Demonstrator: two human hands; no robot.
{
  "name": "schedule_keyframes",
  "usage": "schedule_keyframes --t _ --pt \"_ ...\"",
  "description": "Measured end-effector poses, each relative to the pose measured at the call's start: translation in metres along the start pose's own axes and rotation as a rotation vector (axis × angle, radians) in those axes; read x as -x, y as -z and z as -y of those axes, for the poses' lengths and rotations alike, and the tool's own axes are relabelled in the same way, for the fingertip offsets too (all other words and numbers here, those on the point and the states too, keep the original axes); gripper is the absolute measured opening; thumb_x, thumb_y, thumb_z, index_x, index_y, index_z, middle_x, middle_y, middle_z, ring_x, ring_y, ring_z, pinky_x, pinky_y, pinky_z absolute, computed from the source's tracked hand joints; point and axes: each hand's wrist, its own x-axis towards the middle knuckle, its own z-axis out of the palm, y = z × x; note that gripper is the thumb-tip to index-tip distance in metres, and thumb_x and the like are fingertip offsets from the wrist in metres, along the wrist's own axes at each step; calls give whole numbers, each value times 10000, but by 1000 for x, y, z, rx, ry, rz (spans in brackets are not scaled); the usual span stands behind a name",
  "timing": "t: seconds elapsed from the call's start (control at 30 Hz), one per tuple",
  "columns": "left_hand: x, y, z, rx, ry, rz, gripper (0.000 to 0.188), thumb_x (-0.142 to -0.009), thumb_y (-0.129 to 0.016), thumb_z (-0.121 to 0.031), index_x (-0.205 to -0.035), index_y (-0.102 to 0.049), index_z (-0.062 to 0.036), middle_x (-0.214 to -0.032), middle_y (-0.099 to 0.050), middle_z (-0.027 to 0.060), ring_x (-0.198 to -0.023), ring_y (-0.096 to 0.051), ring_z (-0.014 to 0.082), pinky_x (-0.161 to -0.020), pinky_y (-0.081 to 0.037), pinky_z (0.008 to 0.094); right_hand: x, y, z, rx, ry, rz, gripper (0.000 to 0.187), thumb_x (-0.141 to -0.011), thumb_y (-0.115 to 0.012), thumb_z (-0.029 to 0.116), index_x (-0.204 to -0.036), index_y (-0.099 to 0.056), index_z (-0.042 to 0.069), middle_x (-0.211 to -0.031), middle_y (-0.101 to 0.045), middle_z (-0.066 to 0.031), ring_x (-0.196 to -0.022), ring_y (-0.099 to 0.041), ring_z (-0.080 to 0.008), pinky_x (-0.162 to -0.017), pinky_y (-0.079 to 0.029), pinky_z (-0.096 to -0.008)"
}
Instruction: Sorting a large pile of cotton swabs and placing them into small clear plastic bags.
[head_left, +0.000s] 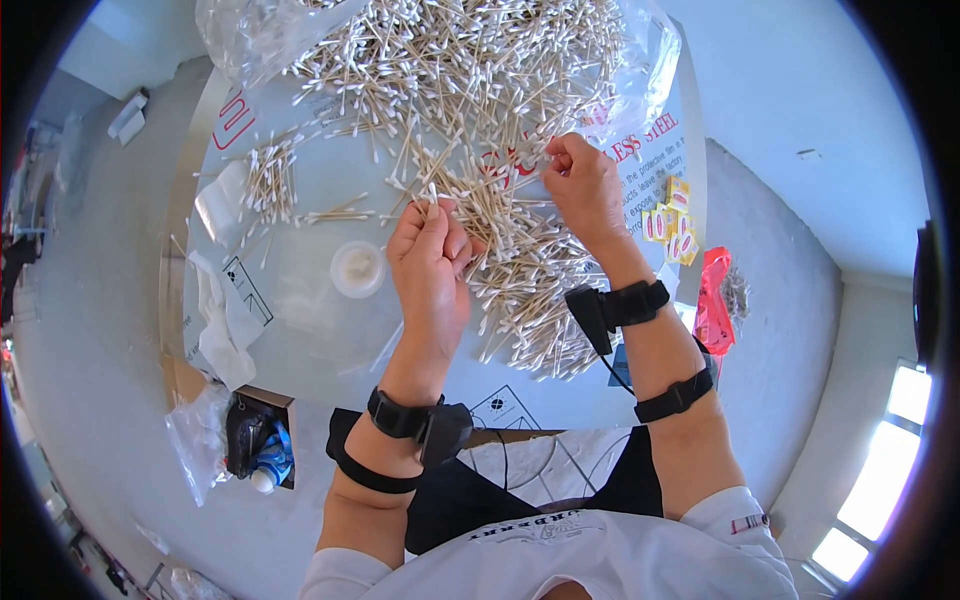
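Observation:
My left hand (430, 250) is closed around a few cotton swabs (432, 195), whose white tips stick up past the thumb. To the right and a little farther away, my right hand (583, 190) has its fingers curled into a pinch above the swabs. Whatever lies between those fingertips is too small to make out. A loose heap of cotton swabs (535, 290) spreads between and below the hands. Farther off, a much larger pile of swabs (470, 60) lies on clear plastic. Left of my left hand stands a small round white container (357, 268).
A smaller bunch of swabs (270, 180) lies at the left, near crumpled white film (225, 325). Small yellow packets (672, 225) sit by the table's right edge, beside a red plastic bag (714, 300). Below the table's left corner is an open box (265, 435) holding a bottle.

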Motion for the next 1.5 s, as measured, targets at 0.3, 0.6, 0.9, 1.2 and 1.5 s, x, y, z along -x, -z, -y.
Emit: schedule_keyframes --t 0.3,0.6,0.9,1.2,1.5 --pt "2 0 -3 51 27 25 150 -977 -440 -159 -912 -523 -53 -588 -395 -32 -479 -324 58 -515 -376 244 -12 -4 33 13 125 -19 189 -723 -682 218 -729 -631 36 -688 -603 -115 -614 -594 -262 -586 -467 -353" --pt "1 -6 -4 44 128 121 139 -974 -449 -171 -911 -504 -60 -627 -420 -12 -501 -358 70 -449 -322 227 -21 -23 20 91 46 -82 183 -704 -660 221 -711 -661 38 -624 -608 -136 -599 -608 -281 -560 -466 -373" --pt "1 -8 0 102 78 156 144 -979 -425 -145 -919 -502 -39 -715 -543 51 -580 -511 115 -491 -425 250 34 15 45 -419 105 -101 68 -713 -636 52 -686 -599 1 -634 -580 -112 -557 -561 -236 -518 -440 -304" --pt "-2 -9 8 205 -5 -104 181 -973 -457 -172 -867 -520 -39 -742 -578 59 -571 -528 114 -518 -448 238 71 7 77 12 675 -25 69 -726 -645 11 -758 -590 37 -677 -548 -83 -588 -570 -271 -477 -439 -330" --pt "1 -10 1 125 94 8 188 -979 -448 -200 -841 -482 -78 -631 -407 -21 -487 -328 50 -394 -265 199 -9 -7 39 -278 340 -24 91 -785 -593 108 -761 -643 36 -741 -595 -151 -708 -600 -326 -627 -474 -401"
